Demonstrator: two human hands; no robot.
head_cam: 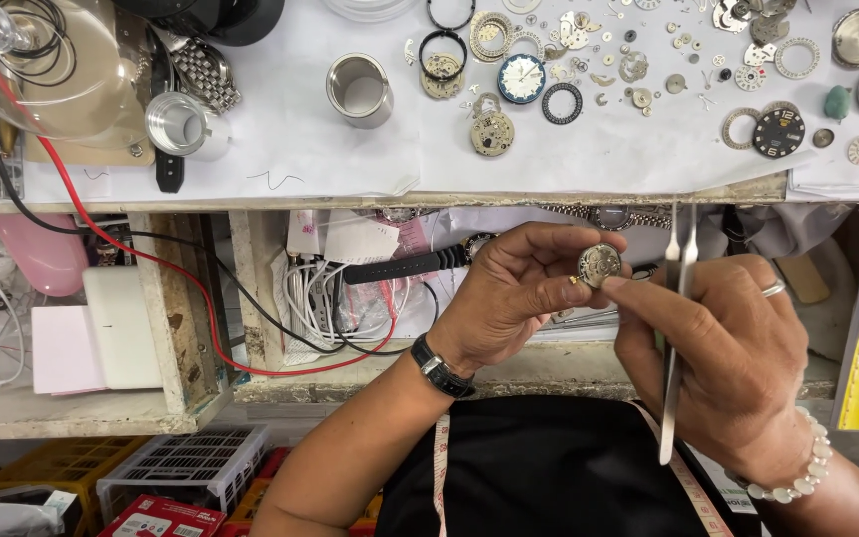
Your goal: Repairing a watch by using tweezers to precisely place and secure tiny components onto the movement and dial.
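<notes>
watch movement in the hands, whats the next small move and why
Probably turn the tweezers tips-down toward the watch movement. The left hand pinches it by the edge, the right hand touches its rim with a fingertip, and the tweezers point up, away from it.

head cam | looks steeply down | close over hands (638, 318), workbench (350, 169) edge

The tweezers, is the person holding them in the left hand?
No, the tweezers are in the right hand, while the left hand pinches a small round watch movement.
</notes>
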